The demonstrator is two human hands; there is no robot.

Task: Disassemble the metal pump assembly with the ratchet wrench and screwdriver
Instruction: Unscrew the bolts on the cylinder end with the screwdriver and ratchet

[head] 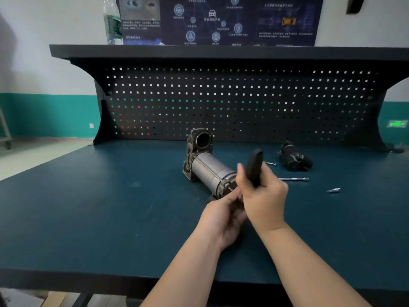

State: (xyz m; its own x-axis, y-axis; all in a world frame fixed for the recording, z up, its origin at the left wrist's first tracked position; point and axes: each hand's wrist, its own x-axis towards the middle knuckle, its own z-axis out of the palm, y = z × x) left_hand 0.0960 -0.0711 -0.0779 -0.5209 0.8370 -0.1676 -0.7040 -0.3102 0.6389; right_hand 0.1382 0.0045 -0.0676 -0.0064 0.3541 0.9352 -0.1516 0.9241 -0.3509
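The metal pump assembly [207, 165] lies on its side on the blue-green bench, its grey cylinder pointing toward me and its cast housing with a round opening at the far end. My right hand [263, 196] grips the black handle of the ratchet wrench [254, 167], which stands upright at the cylinder's near end cap. My left hand [223, 216] sits just below, its fingers curled around the wrench's head or socket at a bolt on the end cap; the exact contact is hidden by my fingers.
A dark removed pump part [294, 158] lies at the right rear. A chrome extension bar [294, 179], a loose bolt [271, 163] and a small chrome socket adapter [333, 190] lie to the right. A pegboard [221, 100] backs the bench; a water bottle [112, 21] stands on the shelf.
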